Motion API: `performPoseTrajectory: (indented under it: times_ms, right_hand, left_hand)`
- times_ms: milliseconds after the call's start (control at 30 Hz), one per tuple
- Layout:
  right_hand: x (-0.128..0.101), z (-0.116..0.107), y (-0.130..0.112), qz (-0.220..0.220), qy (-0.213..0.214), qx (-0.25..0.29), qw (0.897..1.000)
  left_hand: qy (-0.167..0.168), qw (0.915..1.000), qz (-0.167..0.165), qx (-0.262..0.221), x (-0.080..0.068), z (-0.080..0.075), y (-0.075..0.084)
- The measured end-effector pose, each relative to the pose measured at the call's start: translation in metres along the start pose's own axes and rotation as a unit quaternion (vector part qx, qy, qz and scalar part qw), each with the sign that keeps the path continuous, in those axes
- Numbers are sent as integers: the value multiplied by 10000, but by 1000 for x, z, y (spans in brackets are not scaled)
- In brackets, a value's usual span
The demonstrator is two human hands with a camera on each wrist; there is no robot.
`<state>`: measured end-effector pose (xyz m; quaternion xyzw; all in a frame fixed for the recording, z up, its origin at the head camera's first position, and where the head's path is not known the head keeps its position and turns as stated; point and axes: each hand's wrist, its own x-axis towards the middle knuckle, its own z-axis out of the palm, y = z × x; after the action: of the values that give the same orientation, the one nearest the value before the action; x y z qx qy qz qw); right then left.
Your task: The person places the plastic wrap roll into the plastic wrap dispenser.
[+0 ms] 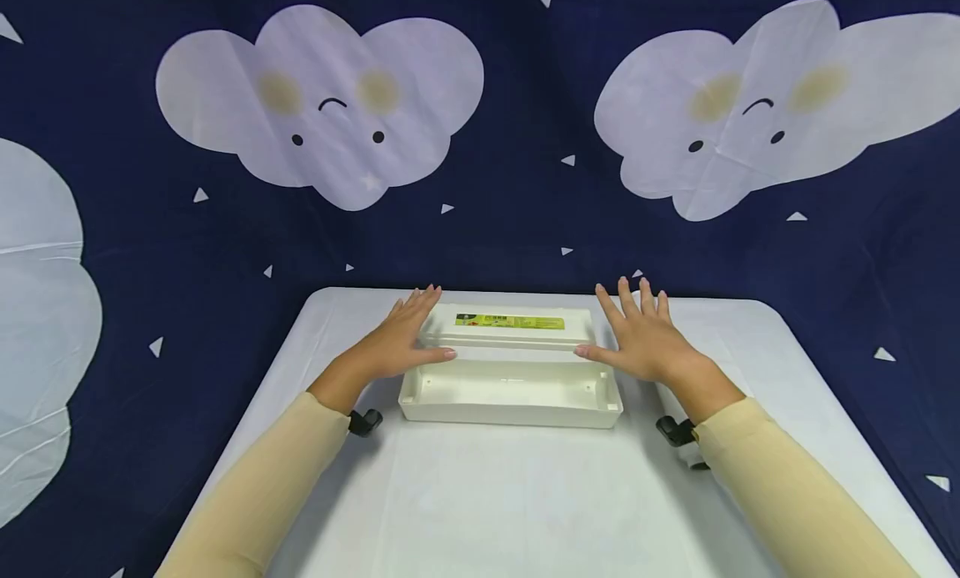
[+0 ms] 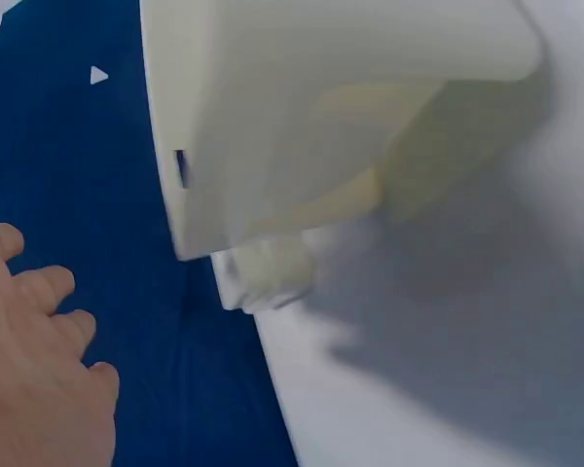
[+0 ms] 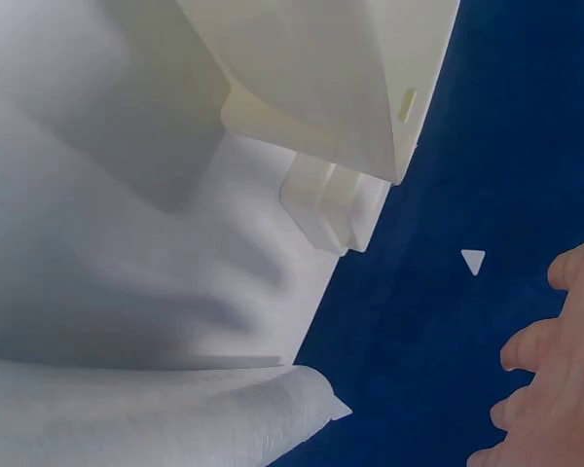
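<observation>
A long white plastic box [image 1: 510, 413] lies lengthwise across the table, its hollow inside facing up. Behind it is a matching white piece like a lid [image 1: 517, 338], with a yellow-green printed label [image 1: 510, 321] on top. My left hand [image 1: 393, 340] hovers at the left end of the two pieces, fingers spread and pointing away. At their right end my right hand [image 1: 645, 344] has its fingers spread wide, thumb toward the box. Both hands hold nothing. In the left wrist view the box's end wall [image 2: 273, 126] shows a small slot, while the left fingers [image 2: 49, 287] stay apart from it.
A white roll [image 3: 146, 413] lies to the right, partly covered by the right wrist in the head view. The white tabletop [image 1: 517, 503] has rounded far corners. Dark blue cloth [image 1: 517, 128] with pale clouds surrounds it. Each wrist wears a black strap mount [image 1: 365, 423].
</observation>
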<state>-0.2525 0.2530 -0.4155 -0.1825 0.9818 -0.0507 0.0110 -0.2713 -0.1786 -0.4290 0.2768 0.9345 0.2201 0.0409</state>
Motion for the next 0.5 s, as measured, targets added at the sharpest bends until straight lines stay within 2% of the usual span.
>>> performPoseTrajectory:
  times_ms: [100,200,300,400,500]
  right_hand:
    - [0,-1,0,25,-23,24,10000]
    - [0,-1,0,43,-34,28,10000]
    - [1,-1,2,84,-5,12,10000]
    - [0,0,4,120,10,34,9999]
    - [-2,-1,5,171,4,253,9995]
  left_hand:
    - [64,9974,-233,-676,-7,5,-4]
    - [169,9858,-483,-1598,-16,10,-6]
    - [363,9688,-584,-2381,-25,17,-8]
    - [605,9531,-379,-2940,-32,26,-12]
    - [804,9228,-22,-3768,-38,35,-17]
